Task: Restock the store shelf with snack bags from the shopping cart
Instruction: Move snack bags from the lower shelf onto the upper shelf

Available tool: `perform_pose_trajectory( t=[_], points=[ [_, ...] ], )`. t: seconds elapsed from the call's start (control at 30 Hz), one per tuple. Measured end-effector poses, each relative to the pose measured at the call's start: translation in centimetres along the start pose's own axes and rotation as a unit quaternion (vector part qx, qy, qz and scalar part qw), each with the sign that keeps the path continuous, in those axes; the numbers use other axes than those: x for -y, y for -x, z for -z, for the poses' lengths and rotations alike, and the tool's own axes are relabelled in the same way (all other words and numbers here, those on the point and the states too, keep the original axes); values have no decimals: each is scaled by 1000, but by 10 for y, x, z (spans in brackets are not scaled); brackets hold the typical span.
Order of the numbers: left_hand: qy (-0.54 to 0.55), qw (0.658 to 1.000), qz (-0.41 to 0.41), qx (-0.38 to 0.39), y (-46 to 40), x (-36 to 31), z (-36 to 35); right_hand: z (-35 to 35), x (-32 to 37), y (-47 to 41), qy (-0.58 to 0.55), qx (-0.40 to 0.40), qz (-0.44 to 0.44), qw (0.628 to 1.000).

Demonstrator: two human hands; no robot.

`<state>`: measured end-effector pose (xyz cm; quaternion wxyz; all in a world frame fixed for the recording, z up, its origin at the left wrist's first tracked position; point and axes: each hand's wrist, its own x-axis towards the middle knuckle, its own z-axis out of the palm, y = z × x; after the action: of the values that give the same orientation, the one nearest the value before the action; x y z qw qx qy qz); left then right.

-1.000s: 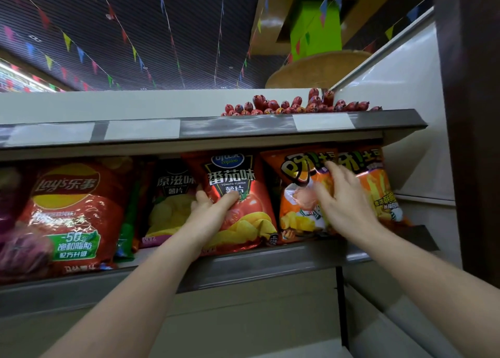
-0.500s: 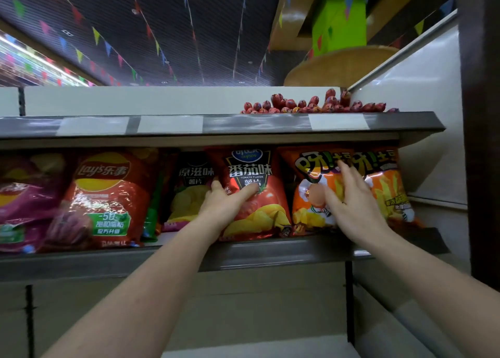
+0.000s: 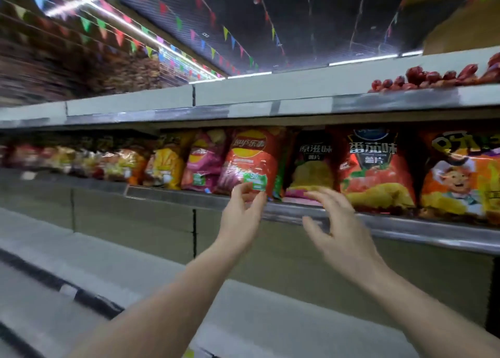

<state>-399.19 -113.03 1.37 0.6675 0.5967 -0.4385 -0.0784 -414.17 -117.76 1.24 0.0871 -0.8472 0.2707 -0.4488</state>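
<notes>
Left hand [image 3: 243, 211] loosely curled and empty before red Lay's bag [image 3: 253, 160], right hand [image 3: 341, 230] spread wide, empty, below shelf edge [image 3: 405, 227]

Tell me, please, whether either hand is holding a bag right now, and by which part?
Neither: the left hand and right hand hang loosely curled and empty before the shelf edge.

Dark slatted ceiling [image 3: 311, 19] w/ strings of small multicoloured triangular pennant flags [image 3: 211, 43] and a long white strip light [image 3: 89, 3] running diagonally; far left aisle is too blurred to read, maybe stocked racks. Pale grey-green back panels [image 3: 130, 100] above and below; lower pale shelf boards [image 3: 40, 249] w/ dark front edges at left.
</notes>
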Motion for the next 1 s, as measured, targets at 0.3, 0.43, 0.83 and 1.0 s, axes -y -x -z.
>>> perform_pose_trajectory(
  t=[0.3, 0.43, 0.83, 1.0],
  points=[
    [-80, 988, 48, -126, -1, 53, 199, -143, 133, -13, -137, 77, 43, 987],
    [-107, 979, 77, -154, -2, 81, 306, -226, 209, -18, -190, 128, 32, 973],
    [-164, 919, 169, -316, 18, 138, 539, -424, 378, -34, -321, 290, 78, 898],
    [-163, 897, 171, -375, -6, 178, 597, -509, 420, -54, -356, 327, 92, 871]
  ],
)
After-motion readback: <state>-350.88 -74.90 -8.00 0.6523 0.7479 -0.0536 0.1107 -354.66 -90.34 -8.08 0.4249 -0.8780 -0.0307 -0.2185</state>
